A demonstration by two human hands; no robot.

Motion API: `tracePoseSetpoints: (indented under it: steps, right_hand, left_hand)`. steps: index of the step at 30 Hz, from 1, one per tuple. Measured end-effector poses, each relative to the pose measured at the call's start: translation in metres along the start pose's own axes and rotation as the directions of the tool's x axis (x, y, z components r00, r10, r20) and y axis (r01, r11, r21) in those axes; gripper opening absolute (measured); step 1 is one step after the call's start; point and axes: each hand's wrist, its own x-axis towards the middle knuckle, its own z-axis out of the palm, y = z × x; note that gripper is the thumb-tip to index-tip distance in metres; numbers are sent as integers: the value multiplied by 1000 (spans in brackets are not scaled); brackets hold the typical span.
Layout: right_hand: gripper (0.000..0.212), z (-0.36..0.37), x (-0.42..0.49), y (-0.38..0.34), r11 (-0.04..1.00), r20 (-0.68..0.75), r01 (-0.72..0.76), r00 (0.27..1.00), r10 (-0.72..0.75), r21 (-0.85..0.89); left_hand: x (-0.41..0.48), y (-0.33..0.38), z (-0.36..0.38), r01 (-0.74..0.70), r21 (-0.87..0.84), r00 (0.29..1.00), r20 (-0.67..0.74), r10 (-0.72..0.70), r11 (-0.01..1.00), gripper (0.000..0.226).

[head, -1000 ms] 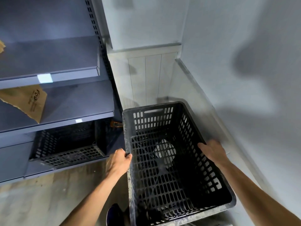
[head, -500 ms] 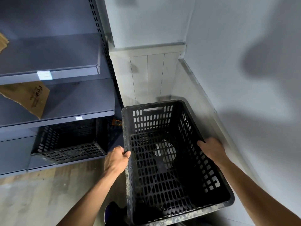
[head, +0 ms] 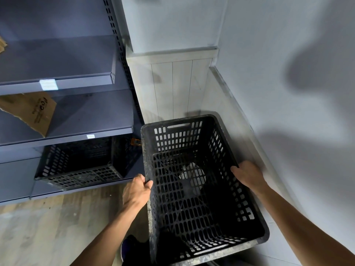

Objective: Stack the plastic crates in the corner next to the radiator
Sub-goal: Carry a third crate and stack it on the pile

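A black perforated plastic crate [head: 192, 204] fills the lower middle of the head view, open side up and tilted a little toward me. My left hand [head: 136, 191] grips its left rim. On the right rim my right hand [head: 248, 174] is closed over the edge. The crate hangs in front of the white panelled corner [head: 178, 87], close to the right wall. A second black crate [head: 80, 164] lies on its side under the lowest shelf at the left. Through the held crate's floor a pale round patch shows; what lies under it is hidden.
Dark blue metal shelves [head: 63, 77] stand at the left with torn brown cardboard [head: 36, 112] on one. A white ledge [head: 230, 93] runs along the right wall. Wooden floor [head: 48, 227] spreads at the lower left. My dark shoe [head: 130, 248] shows beneath the crate.
The crate has shifted slightly up and toward the corner with both hands on its rims. My view has tilted up a little.
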Motion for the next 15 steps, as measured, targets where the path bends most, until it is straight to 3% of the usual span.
tracePoseSetpoints:
  steps: [8, 15]
  right_hand:
    - [25, 14, -4, 2, 997, -13, 32, 999, -33, -72]
    - [44, 31, -26, -16, 966, -29, 43, 998, -53, -256]
  left_hand:
    - [-5, 9, 1, -78, 134, 995, 75, 68, 988, 26]
    - [-3, 5, -1, -141, 129, 986, 105, 128, 982, 32]
